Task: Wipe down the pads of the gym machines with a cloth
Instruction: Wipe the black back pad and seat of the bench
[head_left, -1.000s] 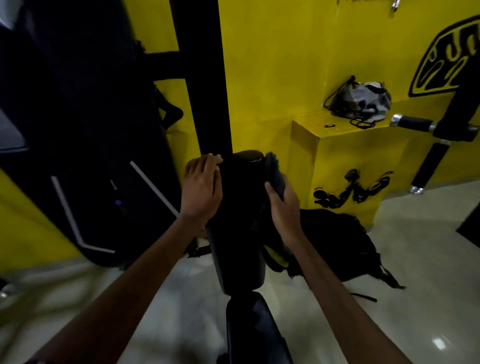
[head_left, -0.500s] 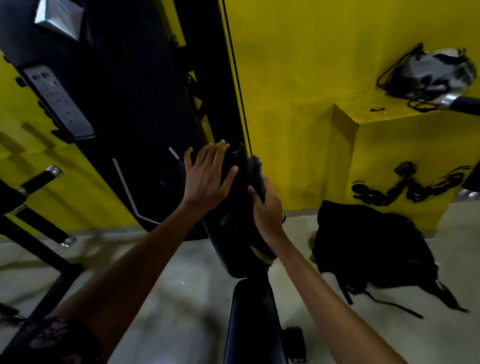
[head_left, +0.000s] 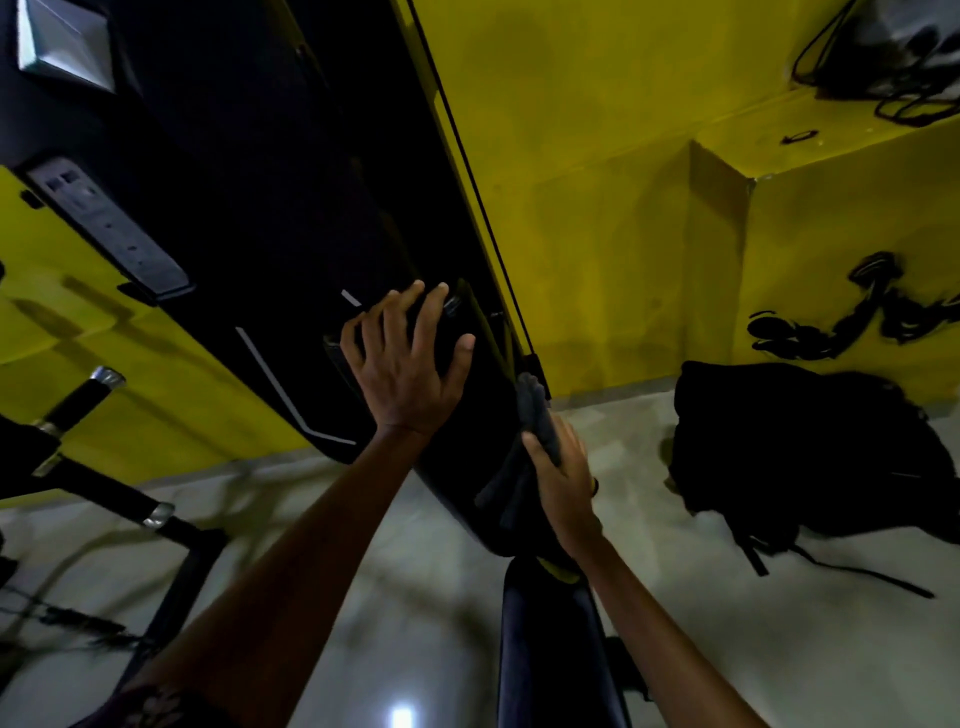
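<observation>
Centre of frame: left hand (head_left: 410, 371) spread wide, fingers straight, flat against the upper part of the black back pad (head_left: 467, 405), bracing it. Right hand (head_left: 563, 478) just lower right of it, fingers curled round a dark cloth (head_left: 530, 415) bunched against the pad's right edge. Seat pad (head_left: 550, 644) sits below, bottom centre, not touched. Black backpack (head_left: 810, 447) on the floor right of centre, yellow wall (head_left: 597, 182) behind. Wipe looks mid-stroke on the pad's side. To do it well, I'd say: keep the brace firm so the pad doesn't swing, flatten the cloth for more contact, run long strokes along the edge, then the front face, seat after.
</observation>
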